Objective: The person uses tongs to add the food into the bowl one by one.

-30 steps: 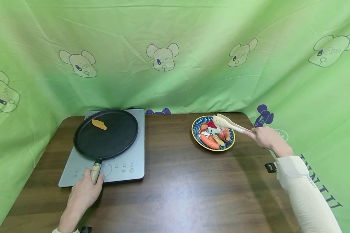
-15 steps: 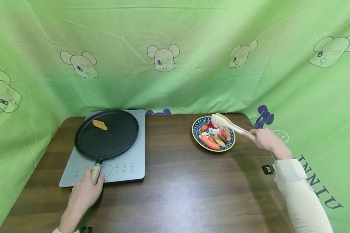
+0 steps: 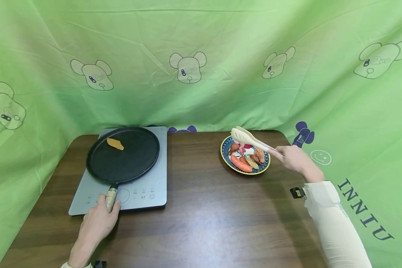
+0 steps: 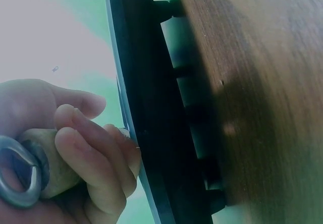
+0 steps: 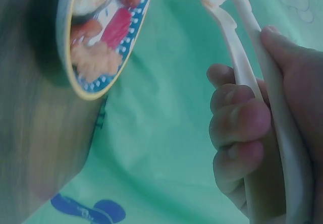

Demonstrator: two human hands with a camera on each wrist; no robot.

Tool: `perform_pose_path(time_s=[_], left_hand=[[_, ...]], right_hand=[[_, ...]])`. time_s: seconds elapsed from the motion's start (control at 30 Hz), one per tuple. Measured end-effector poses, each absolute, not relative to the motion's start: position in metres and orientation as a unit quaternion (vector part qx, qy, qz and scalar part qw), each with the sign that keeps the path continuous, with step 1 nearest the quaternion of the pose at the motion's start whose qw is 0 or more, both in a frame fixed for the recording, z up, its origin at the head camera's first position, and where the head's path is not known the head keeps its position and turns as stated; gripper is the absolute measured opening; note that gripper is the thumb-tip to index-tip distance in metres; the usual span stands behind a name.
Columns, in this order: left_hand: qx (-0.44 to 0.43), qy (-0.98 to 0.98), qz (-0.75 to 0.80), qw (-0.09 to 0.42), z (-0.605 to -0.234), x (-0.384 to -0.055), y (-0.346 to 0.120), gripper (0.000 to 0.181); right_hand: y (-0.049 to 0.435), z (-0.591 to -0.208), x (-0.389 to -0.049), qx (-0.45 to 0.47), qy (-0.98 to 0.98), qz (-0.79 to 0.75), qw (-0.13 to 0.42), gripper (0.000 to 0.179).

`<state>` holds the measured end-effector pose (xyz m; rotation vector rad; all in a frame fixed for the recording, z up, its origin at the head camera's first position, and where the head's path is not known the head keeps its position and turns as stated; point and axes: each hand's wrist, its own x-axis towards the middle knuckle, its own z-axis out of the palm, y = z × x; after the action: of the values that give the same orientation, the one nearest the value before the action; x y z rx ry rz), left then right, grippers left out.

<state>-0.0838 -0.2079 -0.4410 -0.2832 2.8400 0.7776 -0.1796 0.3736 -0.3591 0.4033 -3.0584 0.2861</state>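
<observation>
My left hand grips the handle of a flat black frying pan. In the left wrist view the fingers curl round the handle near its metal hanging ring. One yellowish food piece lies in the pan. My right hand holds cream tongs over the far side of a blue patterned plate. Between the tong tips is a pink and white food piece, partly hidden by them. A sausage and several other food pieces lie on the plate.
The pan sits on a grey induction cooker at the left of the brown wooden table. A green printed cloth hangs behind the table and along both sides.
My right hand has moved left with the tongs, carrying the pink and white piece across above the plate. My left hand stays on the pan handle.
</observation>
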Motion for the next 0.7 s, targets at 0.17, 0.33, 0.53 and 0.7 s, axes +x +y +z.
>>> perform_pose_path(time_s=[0.17,0.33,0.53,0.7], left_hand=[[-0.095,0.956,0.263,0.090,-0.442,-0.084,-0.208,0.057],[-0.094,0.956,0.262,0.093,-0.442,-0.084,-0.209,0.058],[-0.096,0.955,0.265,0.089,-0.442,-0.084,-0.209,0.058],[-0.094,0.954,0.270,0.089,-0.443,-0.083,-0.208,0.057]], right_hand=[[0.357,-0.363,-0.183,0.145,-0.984,0.095,0.044,0.036],[0.337,-0.365,-0.186,0.167,-0.978,0.107,0.058,0.035],[0.317,-0.367,-0.193,0.189,-0.971,0.131,0.062,0.038],[0.300,-0.367,-0.200,0.192,-0.970,0.137,0.057,0.039]])
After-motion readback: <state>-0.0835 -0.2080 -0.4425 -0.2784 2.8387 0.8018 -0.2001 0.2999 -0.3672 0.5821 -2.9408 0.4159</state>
